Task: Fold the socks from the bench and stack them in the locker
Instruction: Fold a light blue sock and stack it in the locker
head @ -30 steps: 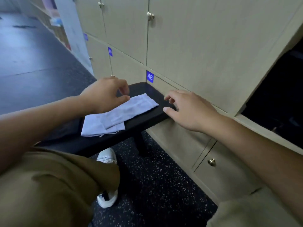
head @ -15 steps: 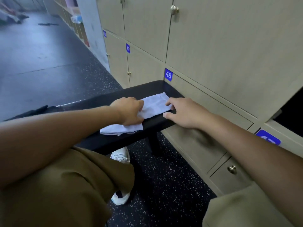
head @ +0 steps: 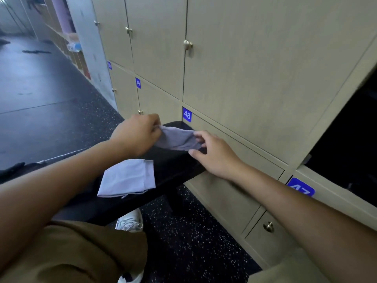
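Low down, a black bench (head: 173, 166) fronts beige lockers (head: 255, 78); at twelve o'clock, left hand (head: 135, 134) and right hand (head: 214, 155) pinch one sock (head: 177, 138).

head cam | wide-angle | faces fwd+down | close over bench (head: 173, 166) | lockers (head: 244, 68) right

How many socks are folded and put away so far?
None that I can see put away. Both hands, left hand and right hand, hold one sock lifted off the bench, still being folded. A second sock lies flat on the bench, waiting. The open locker is too dark to see inside. Left to do: fold both and stack them there.
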{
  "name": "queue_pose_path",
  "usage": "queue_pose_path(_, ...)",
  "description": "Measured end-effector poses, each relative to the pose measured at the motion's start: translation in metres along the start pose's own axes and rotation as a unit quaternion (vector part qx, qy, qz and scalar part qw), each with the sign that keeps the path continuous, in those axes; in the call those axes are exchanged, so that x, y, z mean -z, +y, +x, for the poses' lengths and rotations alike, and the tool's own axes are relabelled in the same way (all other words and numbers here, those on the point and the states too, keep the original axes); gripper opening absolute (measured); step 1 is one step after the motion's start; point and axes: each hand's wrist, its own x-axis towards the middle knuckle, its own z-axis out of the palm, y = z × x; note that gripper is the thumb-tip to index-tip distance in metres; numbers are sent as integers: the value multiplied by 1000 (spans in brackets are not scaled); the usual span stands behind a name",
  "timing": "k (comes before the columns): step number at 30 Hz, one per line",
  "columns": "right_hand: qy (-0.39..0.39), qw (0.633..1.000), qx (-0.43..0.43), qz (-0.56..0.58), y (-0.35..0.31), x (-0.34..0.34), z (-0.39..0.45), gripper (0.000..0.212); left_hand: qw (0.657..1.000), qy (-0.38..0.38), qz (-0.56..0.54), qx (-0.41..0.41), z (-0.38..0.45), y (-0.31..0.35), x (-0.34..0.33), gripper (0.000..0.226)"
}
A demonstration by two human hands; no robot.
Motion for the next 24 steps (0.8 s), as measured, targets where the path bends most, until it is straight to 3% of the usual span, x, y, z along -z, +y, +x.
queue_pose_path(6,56,998,-4,41,-3,13,-8,65,987,-19,-158,-22,-2,23,19,17)
queue_pose_path(9,53,992,-40,106,-8,24,-16,51,946,-70,-317,15,-6,32,20,27)
queue_pose_path(12,19,979,-98,177,-5,29,-26,36,882,-113,-450,82,-11,40,15,16)
queue_pose_path(14,-29,957,-167,233,-2,32,-35,44,847,-144,-496,127,-14,42,12,16)
queue_pose_path(18,-125,874,-297,363,7,43,-53,78,808,-146,-553,143,-14,47,8,12)
queue_pose_path(21,-101,828,-317,452,7,54,-59,66,784,-154,-588,128,-17,51,2,25)
queue_pose_path(24,-41,800,-301,517,0,65,-61,35,761,-183,-609,125,-23,57,-2,26)
